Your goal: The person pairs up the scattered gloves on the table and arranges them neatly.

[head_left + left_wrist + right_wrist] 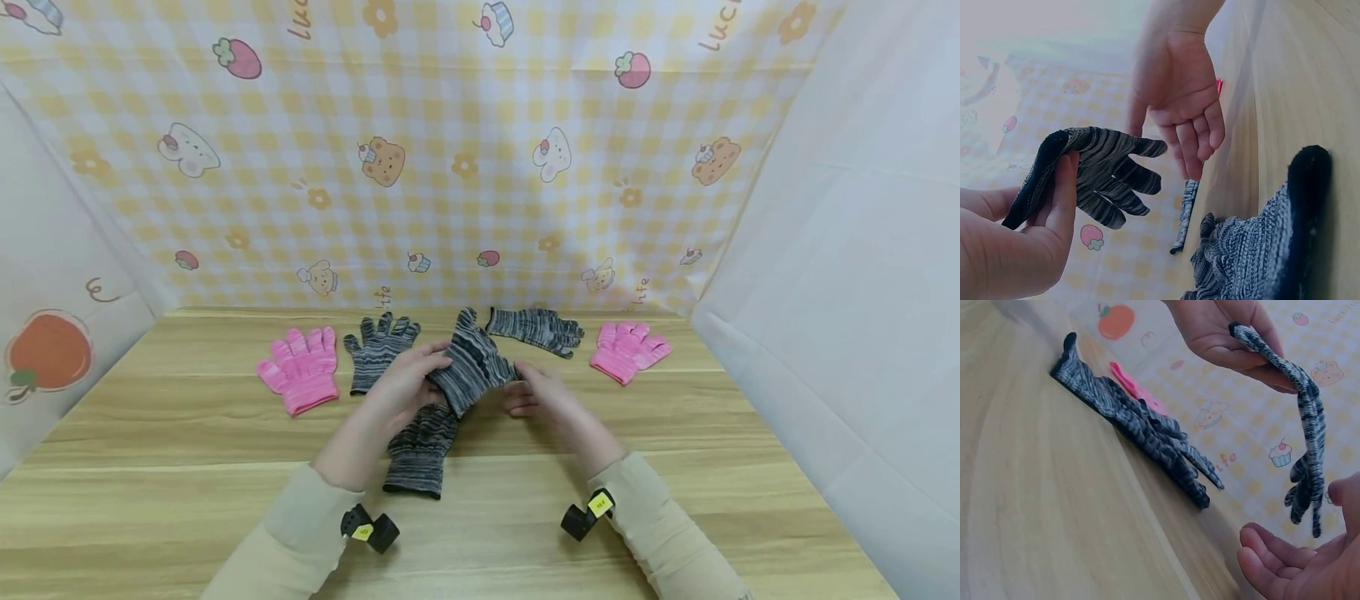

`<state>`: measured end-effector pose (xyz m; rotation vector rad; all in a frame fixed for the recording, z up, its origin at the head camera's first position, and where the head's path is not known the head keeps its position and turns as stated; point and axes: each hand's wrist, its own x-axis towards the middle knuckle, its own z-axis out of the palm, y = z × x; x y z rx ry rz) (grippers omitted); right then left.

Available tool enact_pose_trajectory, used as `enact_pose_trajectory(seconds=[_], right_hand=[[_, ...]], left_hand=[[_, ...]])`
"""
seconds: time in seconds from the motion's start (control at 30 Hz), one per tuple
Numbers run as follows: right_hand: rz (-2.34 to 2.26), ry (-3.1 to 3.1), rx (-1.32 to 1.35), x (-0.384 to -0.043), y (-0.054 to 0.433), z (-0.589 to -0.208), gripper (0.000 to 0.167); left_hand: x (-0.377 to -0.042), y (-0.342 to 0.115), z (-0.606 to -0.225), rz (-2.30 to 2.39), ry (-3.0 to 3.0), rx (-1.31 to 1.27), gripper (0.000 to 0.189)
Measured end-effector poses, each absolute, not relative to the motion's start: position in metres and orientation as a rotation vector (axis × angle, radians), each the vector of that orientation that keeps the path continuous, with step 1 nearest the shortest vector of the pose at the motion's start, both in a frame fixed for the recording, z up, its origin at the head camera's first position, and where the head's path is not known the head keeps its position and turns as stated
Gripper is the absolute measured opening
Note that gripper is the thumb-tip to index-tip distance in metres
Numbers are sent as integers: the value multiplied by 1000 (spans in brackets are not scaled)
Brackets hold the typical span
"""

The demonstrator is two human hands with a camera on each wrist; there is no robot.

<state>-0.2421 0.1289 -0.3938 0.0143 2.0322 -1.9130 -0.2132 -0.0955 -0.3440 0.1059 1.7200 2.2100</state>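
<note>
My left hand [407, 382] pinches the cuff of a grey-and-black striped knit glove [471, 365] and holds it up over the table. In the left wrist view, the thumb lies along one side of the black-edged cuff [1054, 147], and the glove fingers spread toward my right hand [1182, 94]. That right hand has its palm showing and its fingers extended, close to the glove's fingertips. In the right wrist view its thumb and fingers are apart, beside the hanging glove [1311, 431]. Below, a second striped glove [420, 458] lies on the table, cuff toward me.
On the wooden table [480, 533], a pink glove [303, 375] and a grey striped glove [378, 354] lie at the left. Another grey glove [536, 327] and a smaller-looking pink glove [628, 348] lie at the back right. A checked cloth [465, 208] hangs behind.
</note>
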Motion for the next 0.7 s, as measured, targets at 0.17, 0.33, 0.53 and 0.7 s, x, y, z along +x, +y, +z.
enact_pose_trajectory(seconds=[0.17, 0.33, 0.53, 0.7], right_hand=[[-1956, 1949, -2, -239, 123, -394, 61], [-2016, 1881, -41, -237, 117, -393, 59], [-2091, 1864, -148, -233, 113, -390, 43], [-2157, 1846, -138, -229, 110, -385, 25]], left_hand=[[-213, -99, -343, 2223, 1717, 119, 52], [-211, -103, -342, 2225, 1700, 135, 54], [-210, -109, -343, 2211, 1701, 180, 56], [-209, -116, -346, 2156, 1769, 171, 56]])
